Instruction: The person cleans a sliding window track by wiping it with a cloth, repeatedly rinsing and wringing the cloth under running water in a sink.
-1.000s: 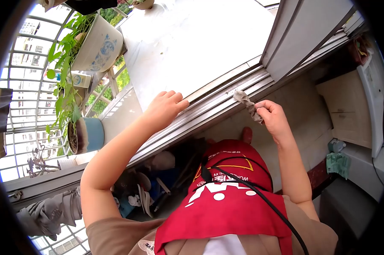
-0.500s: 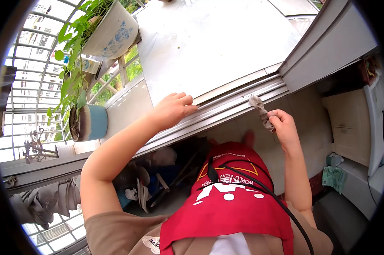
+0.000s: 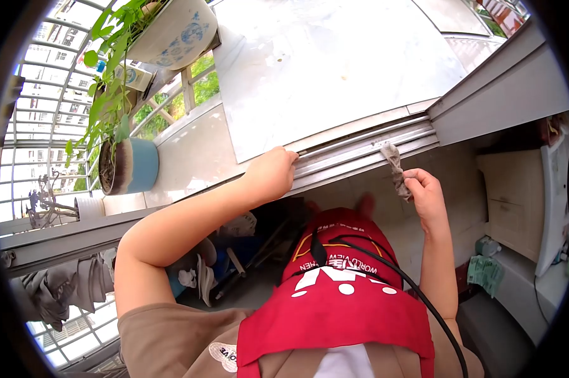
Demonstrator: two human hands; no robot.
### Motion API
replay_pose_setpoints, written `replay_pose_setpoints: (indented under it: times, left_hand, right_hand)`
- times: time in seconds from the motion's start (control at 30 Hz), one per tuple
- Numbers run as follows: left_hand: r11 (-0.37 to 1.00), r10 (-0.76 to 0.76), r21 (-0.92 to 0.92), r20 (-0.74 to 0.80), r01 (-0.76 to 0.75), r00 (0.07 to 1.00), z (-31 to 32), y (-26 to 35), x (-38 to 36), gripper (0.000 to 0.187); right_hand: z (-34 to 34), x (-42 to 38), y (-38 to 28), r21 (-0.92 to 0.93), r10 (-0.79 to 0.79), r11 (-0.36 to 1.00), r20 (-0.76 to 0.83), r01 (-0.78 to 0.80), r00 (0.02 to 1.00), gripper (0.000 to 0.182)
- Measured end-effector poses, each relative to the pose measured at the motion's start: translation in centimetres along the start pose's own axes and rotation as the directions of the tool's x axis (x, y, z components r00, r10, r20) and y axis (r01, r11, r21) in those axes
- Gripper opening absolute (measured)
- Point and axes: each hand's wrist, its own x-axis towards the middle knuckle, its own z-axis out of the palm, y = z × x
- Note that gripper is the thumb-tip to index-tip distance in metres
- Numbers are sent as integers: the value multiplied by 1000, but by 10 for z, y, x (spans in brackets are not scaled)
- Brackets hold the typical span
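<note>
A dirty grey cloth (image 3: 396, 172), bunched and dangling, is pinched between the thumb and fingers of my right hand (image 3: 424, 193). Its top end reaches the metal sliding-window track (image 3: 366, 151). My left hand (image 3: 273, 174) rests at the left part of the same track, fingers curled together against its inner edge. Whatever its fingertips hold, if anything, is too small to make out. Beyond the track lies a pale marble-look slab (image 3: 335, 69) with a few small specks on it.
Left stand a blue-and-white planter (image 3: 177, 41) with trailing leaves and a blue pot (image 3: 139, 165), near a barred window grille (image 3: 39, 132). A grey door frame (image 3: 498, 82) bounds the right. Below are a beige cabinet (image 3: 514, 208) and a black cable (image 3: 423, 296) over my red apron (image 3: 341, 315).
The fingers of my left hand, stretched out earlier, are now curled in at the track. My right hand still holds the cloth beside the track. The view has shifted slightly.
</note>
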Motion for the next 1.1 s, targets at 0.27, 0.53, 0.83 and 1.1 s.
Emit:
replay_pose_setpoints:
  times: [0.27,0.53,0.83,1.1]
  left_hand:
    - [874,-275,-400,62,276,959,-12,24,0,26]
    - [993,-13,-117,-200,-11,980,10,11,6,23]
    - [963,-115,-269,-513,-32,851,9,3,-28,15]
    - [989,-93,-135,-279,57,956,10,17,0,23]
  right_hand:
    - [-1,7,10,36,22,999,40,-23,999,13]
    - [0,9,7,20,32,999,87,-34,996,12]
    - [-11,21,-39,-61,-217,973,72,222,973,4]
    - [20,20,-38,-175,-255,945,132,276,958,7]
